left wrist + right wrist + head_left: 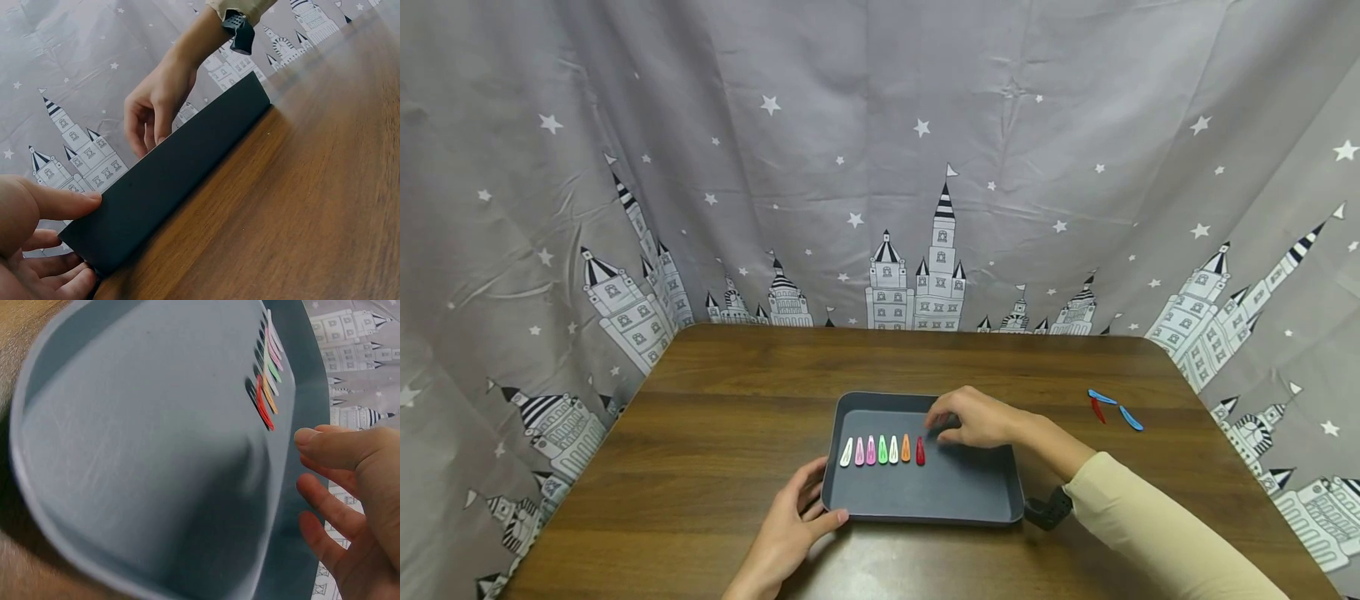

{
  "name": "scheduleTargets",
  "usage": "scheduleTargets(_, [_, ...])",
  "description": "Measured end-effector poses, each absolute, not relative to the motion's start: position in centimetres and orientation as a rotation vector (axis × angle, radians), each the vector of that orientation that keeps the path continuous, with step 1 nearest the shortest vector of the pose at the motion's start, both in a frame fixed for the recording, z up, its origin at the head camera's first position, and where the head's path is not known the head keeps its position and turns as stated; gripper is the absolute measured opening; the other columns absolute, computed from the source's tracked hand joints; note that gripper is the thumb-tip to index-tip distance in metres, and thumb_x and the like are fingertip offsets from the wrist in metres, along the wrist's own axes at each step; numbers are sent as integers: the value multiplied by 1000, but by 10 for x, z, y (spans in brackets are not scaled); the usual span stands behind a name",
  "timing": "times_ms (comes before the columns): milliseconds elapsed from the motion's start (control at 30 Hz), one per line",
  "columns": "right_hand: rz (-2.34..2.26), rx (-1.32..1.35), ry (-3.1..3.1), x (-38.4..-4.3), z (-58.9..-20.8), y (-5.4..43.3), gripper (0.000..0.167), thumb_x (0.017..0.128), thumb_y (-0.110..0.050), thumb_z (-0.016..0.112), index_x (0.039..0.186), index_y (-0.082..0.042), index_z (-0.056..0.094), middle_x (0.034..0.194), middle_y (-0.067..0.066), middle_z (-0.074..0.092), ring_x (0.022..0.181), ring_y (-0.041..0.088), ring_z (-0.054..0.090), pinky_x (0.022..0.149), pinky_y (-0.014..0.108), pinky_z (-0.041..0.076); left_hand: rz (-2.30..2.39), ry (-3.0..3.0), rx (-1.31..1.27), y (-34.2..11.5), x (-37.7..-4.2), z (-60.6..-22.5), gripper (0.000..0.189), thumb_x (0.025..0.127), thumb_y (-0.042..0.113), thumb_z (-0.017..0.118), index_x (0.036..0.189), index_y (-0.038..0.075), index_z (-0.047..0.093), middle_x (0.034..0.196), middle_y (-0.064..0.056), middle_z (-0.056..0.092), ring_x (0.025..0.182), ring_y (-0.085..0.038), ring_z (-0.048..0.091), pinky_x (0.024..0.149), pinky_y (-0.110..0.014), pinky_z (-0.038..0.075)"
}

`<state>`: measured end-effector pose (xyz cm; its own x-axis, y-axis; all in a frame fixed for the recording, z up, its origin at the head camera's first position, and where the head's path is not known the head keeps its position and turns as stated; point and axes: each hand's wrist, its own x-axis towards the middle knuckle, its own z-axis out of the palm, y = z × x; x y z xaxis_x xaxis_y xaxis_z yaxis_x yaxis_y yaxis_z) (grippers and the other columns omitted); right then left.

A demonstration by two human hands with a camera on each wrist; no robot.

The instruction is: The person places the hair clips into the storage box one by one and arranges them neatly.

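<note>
A shallow dark grey tray point(925, 500) rests on the wooden table, with several snap hair clips in a row along its left half. From the left they run white point(846, 452), two pinks point(860, 452), green point(883, 450), pale white point(893, 450), orange point(906, 448) and red point(921, 451). At the tray's near left corner, my left hand point(793, 512) grips it, thumb on the rim and fingers round the side. My right hand point(973, 419) hovers over the tray's far right part, right of the red clip, its loosely bent fingers holding nothing in the right wrist view.
On the table right of the tray lie two blue hair clips point(1131, 418) and a dark red one point(1097, 409). A dark strap device point(1049, 508) is on the right wrist. Behind the table point(737, 375) hangs a grey curtain point(820, 208) printed with castles and stars.
</note>
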<state>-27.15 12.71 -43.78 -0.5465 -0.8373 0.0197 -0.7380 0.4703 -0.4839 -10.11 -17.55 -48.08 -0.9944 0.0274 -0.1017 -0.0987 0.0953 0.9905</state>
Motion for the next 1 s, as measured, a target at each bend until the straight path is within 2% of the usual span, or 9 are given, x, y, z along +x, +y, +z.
scheduleTargets(333, [-740, -1332, 2535, -273, -423, 152, 22, 90, -5, 78, 111, -1, 76, 108, 9, 74, 97, 25, 68, 87, 46, 59, 2067, 2239, -69, -174, -101, -481, 78, 83, -6, 82, 151, -2, 44, 153, -28, 44, 138, -44, 46, 109, -42, 47])
scheduleTargets(567, [-767, -1260, 2583, -276, -417, 174, 22, 90, -6, 80, 111, -2, 76, 108, 8, 74, 97, 23, 68, 86, 45, 60, 2059, 2248, -74, -175, -101, -482, 79, 83, -6, 82, 152, -3, 42, 152, -30, 43, 138, -45, 46, 107, -42, 49])
scheduleTargets(700, [-799, -1230, 2590, -278, -415, 185, 23, 90, -6, 80, 113, -2, 75, 110, 9, 74, 99, 25, 69, 84, 47, 60, 2061, 2242, -78, -175, -101, -481, 80, 83, -7, 82, 152, -3, 42, 151, -30, 44, 137, -45, 46, 107, -41, 50])
scheduleTargets(833, [-816, -1216, 2602, -280, -412, 194, 24, 90, -5, 80, 113, -1, 75, 111, 11, 74, 99, 29, 69, 83, 47, 61, 2054, 2249, -80, -175, -101, -481, 79, 83, -7, 82, 151, -4, 43, 151, -30, 45, 137, -45, 47, 106, -42, 50])
scheduleTargets(1000, [-812, -1214, 2639, -282, -408, 209, 25, 88, -3, 81, 112, -1, 75, 108, 10, 74, 96, 23, 70, 83, 40, 62, 2073, 2245, -93, -173, -102, -481, 78, 82, -9, 82, 150, -3, 45, 150, -29, 47, 136, -45, 48, 104, -40, 52])
